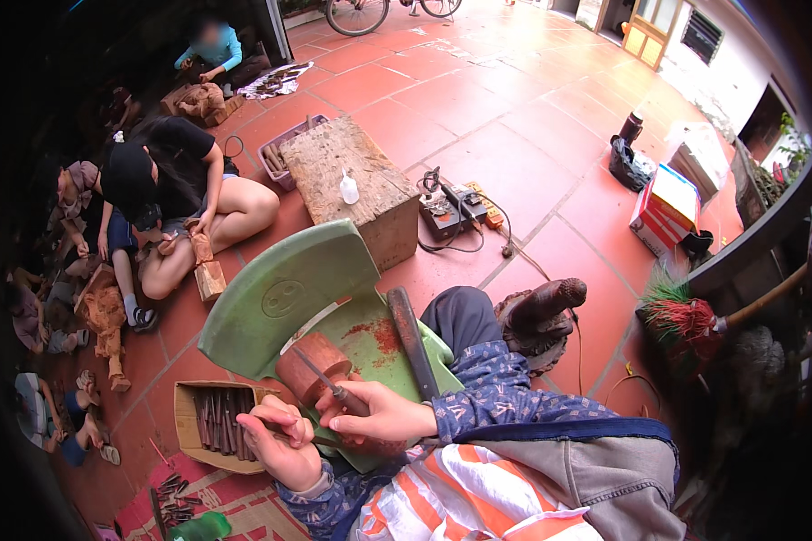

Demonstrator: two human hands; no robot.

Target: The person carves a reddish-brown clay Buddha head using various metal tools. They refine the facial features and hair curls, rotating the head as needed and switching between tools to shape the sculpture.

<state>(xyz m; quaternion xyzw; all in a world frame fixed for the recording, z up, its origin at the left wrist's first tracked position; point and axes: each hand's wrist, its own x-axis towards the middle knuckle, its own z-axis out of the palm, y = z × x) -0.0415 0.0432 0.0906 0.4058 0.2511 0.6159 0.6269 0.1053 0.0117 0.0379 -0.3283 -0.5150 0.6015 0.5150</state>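
My right hand [383,413] grips a slim carving chisel [350,400], its thin metal blade pointing up and to the left. The blade passes in front of a round reddish wood block [314,362] on the seat of a green plastic chair [284,293]. Just left of it, my left hand [284,440] is held palm up with its fingers curled in; whether anything is between them is hidden. Reddish wood dust [383,335] lies on the seat. A long dark bar [411,343] rests along the seat's right side.
A cardboard box of chisels [216,460] stands left of my hands, with loose tools [176,500] below it. Beyond the chair are a wooden chest [334,171] with a small white bottle, and a power strip [485,206]. A dark carving [541,325] stands right. Several people sit left.
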